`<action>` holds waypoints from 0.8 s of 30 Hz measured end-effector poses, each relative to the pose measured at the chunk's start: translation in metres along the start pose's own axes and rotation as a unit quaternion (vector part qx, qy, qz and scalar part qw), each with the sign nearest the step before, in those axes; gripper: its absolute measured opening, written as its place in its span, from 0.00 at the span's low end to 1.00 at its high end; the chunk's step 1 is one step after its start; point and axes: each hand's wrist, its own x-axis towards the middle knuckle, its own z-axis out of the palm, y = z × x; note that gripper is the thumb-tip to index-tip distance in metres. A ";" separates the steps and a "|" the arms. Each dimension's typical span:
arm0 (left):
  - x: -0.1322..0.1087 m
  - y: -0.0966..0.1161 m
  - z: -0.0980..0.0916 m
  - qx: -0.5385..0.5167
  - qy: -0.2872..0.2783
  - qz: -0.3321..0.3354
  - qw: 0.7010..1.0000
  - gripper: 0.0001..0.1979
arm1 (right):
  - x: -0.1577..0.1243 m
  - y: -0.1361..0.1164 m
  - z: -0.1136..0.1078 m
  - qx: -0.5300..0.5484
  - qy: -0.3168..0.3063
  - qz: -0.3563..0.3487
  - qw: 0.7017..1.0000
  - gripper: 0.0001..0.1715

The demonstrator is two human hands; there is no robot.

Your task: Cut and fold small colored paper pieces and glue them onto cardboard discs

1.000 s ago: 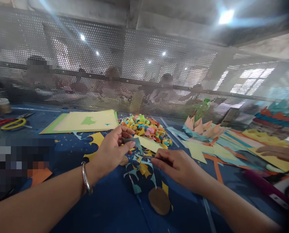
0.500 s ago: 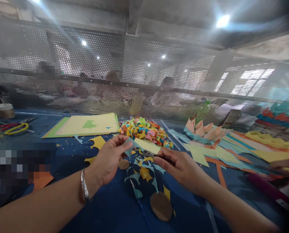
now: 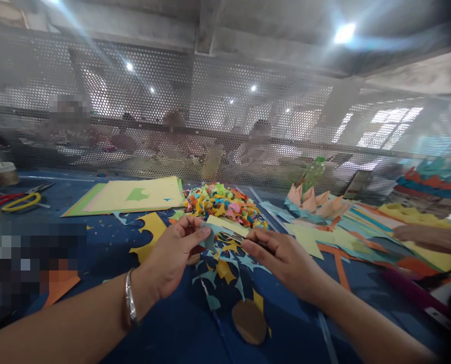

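Note:
My left hand (image 3: 176, 247), with a silver bangle at the wrist, pinches a piece of light blue paper (image 3: 209, 238) between thumb and fingers. Closed around the dark handles of small scissors (image 3: 236, 235), my right hand (image 3: 274, 255) holds the blades at the right edge of that paper. The handles are mostly hidden by my fingers. Under both hands lie blue and yellow paper offcuts (image 3: 224, 270). A brown cardboard disc (image 3: 249, 322) rests nearer to me, beside a thin blue stick (image 3: 219, 326).
Beyond my hands is a heap of colourful paper cuttings (image 3: 225, 205), with stacked paper sheets (image 3: 149, 194) to its left. Yellow-handled scissors (image 3: 22, 202) lie far left. At right are folded paper shapes (image 3: 308, 199), paper strips and another person's hand (image 3: 430, 240). A perforated metal screen (image 3: 225, 116) stands behind.
My left hand and the blue paper have shifted slightly right, closer to the scissors. At the right, the other person's hand has moved further into view over the paper.

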 end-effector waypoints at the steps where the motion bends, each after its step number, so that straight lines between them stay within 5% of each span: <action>1: 0.000 0.000 0.000 0.002 0.001 0.001 1.000 0.13 | 0.000 0.000 0.000 -0.001 0.001 -0.002 1.000 0.22; 24: 0.005 0.000 -0.004 0.068 -0.003 0.052 0.996 0.10 | -0.001 0.004 -0.003 0.018 -0.016 0.004 1.000 0.24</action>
